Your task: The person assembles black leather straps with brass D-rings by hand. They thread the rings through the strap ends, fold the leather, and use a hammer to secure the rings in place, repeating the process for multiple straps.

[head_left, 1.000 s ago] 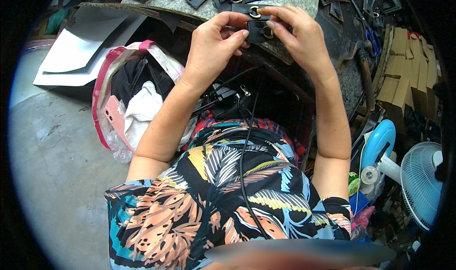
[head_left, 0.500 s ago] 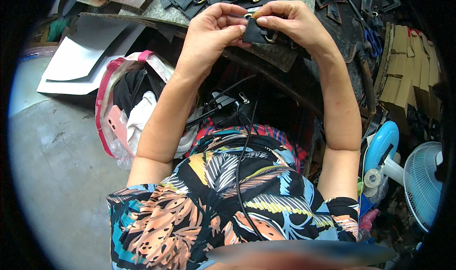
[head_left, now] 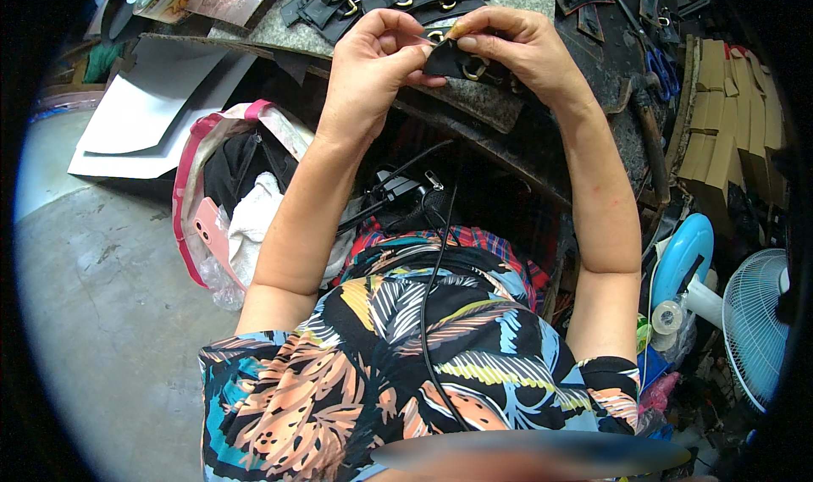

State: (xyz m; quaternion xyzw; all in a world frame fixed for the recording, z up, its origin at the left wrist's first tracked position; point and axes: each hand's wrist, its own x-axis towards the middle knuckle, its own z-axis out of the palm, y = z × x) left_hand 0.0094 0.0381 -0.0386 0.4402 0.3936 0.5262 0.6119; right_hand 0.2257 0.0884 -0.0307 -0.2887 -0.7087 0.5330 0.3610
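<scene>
Both my hands are raised together at the bench's near edge, pinching a black leather strap (head_left: 449, 62) fitted with gold-coloured metal rings. The fingertips of my left hand (head_left: 373, 71) close on its left end. Thumb and forefinger of my right hand (head_left: 529, 54) grip its upper edge near a ring. Part of the strap is hidden behind the right fingers. Just beyond my hands lies a pile of similar black straps (head_left: 326, 18) with gold-coloured rings and bars, on a grey stone slab (head_left: 296, 33).
Blue-handled scissors (head_left: 665, 74) and loose leather pieces (head_left: 589, 16) lie at the bench's right. White sheets (head_left: 140, 109) and a pink-rimmed bag (head_left: 186, 185) holding a pink phone (head_left: 212, 236) are at left. Stacked cardboard (head_left: 720, 126) and a fan (head_left: 758, 321) stand at right.
The strap has tilted between my fingers, its upper left corner now folded or turned down. My left fingers have shifted slightly along it. Both hands keep hold.
</scene>
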